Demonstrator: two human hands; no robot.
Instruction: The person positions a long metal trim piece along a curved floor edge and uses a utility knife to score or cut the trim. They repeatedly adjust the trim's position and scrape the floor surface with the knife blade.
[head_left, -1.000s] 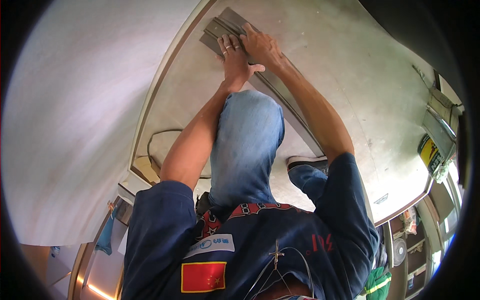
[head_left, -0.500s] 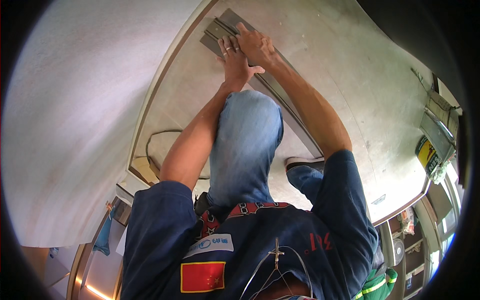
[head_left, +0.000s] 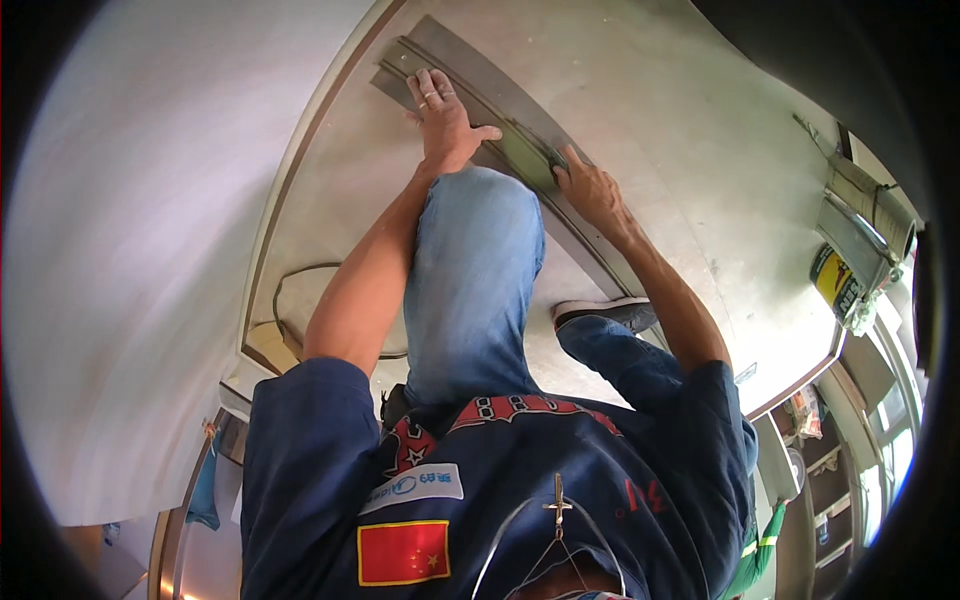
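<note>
While the left hand (head_left: 445, 120) lies spread across the upper part of a long grey rail (head_left: 590, 238), fingers straight and gripping nothing that I can see, the right hand (head_left: 595, 190) is bent beside it, further down and nearer the body. Its fingers are curled in, perhaps around something small and dark at the fingertips, but I can't tell what, and a greenish blur covers the rail between the two hands. And there's the rail itself, slanting over the pale board (head_left: 690, 200), with a flat grey strip (head_left: 500, 80) showing along its edge! Setting the pieces down looks done, I'd say: they lie lengthwise together and the left hand has them covered. How much is left is harder to call; the right hand is partway along, with a bare stretch of rail below it, and no finished mark shows from here. What's in the way? A bent knee (head_left: 475, 260) hides part of the rail's left side, and a shoe (head_left: 605, 312) sits right by its lower end, touching or not, I can't say. Over to the left, a dark cord (head_left: 277, 300) loops near a cardboard piece (head_left: 270, 345); off to the right, well apart, a yellow-and-black container (head_left: 835, 280).
</note>
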